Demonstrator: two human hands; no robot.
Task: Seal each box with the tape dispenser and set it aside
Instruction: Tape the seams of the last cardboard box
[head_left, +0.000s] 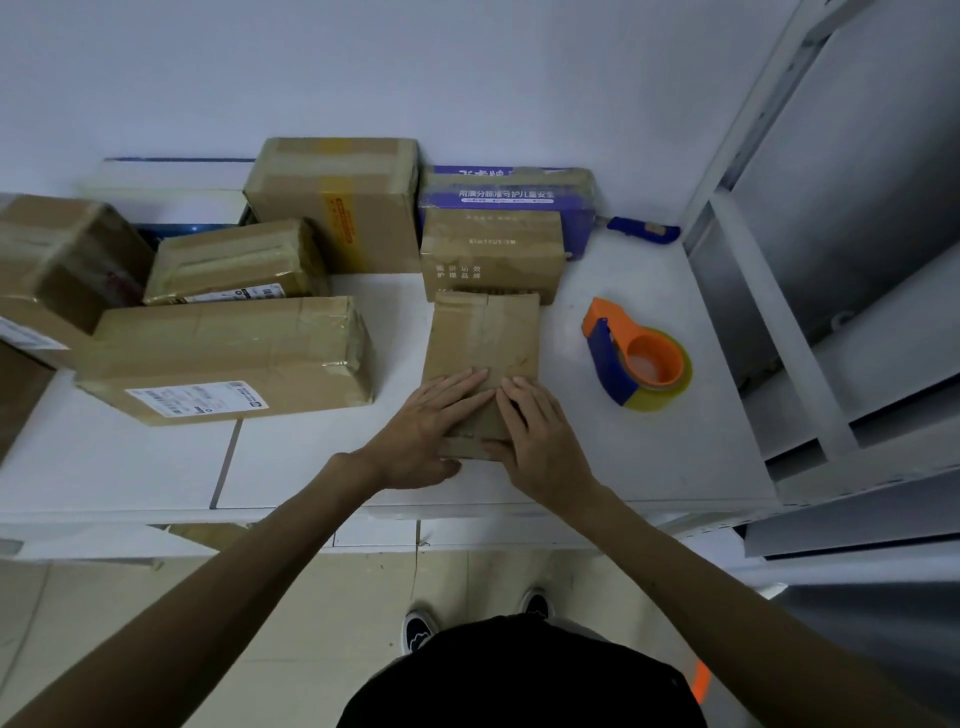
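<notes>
A small brown cardboard box (483, 338) lies on the white table (311, 457), near its front edge. My left hand (423, 434) and my right hand (535, 441) both press flat on the near end of the box top, fingers straight and fingertips almost meeting along the middle seam. The tape dispenser (636, 358), orange and blue with a roll of clear tape, stands on the table to the right of the box, apart from both hands.
Several taped cardboard boxes fill the table's back and left: a long one (223, 358), a tall one (337, 202), a small one (491, 254) against a purple carton (506, 195). A blue-handled tool (641, 228) lies at back right. White shelving (779, 312) borders the right.
</notes>
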